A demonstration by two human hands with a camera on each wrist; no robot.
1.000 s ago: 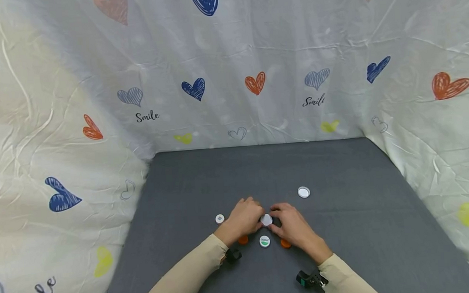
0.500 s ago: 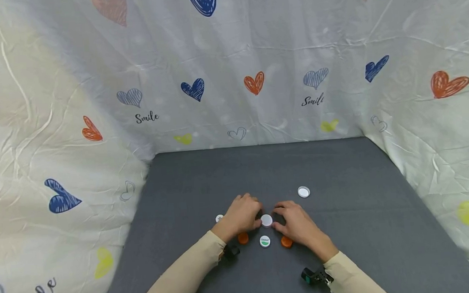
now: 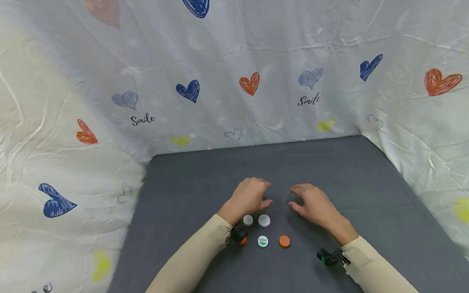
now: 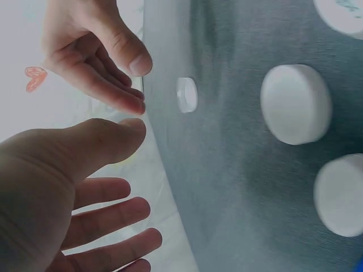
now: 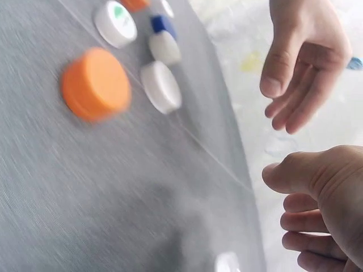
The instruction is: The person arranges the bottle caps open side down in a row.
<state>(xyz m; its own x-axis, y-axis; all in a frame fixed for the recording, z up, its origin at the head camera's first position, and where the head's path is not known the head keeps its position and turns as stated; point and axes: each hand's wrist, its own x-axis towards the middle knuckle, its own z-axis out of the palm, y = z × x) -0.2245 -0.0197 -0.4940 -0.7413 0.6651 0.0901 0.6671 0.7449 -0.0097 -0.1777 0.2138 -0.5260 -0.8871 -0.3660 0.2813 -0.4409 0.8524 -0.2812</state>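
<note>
Both hands hover above the dark grey table with nothing in them, thumbs held apart from relaxed fingers. My left hand point(image 3: 250, 196) is just beyond a white bottle cap point(image 3: 264, 220) and a smaller white cap point(image 3: 248, 220), apart from both. My right hand point(image 3: 316, 205) is to the right, facing it across a gap. Nearer me lie a white cap with green print point(image 3: 263, 241) and an orange cap point(image 3: 284, 241). A second orange cap point(image 3: 243, 241) is partly covered by the left wrist camera. An upturned white cap point(image 4: 187, 95) appears in the left wrist view; the right hand mostly hides it from the head camera.
A blue cap point(image 5: 163, 25) is visible beside the white caps in the right wrist view. Behind the table point(image 3: 203, 166) hangs a pale cloth point(image 3: 276, 29) printed with hearts, which also drapes down both sides.
Both hands have left the white cap, which stays on the table. They have moved forward and farther apart, the right one toward the upturned cap. The smaller white cap has come into sight.
</note>
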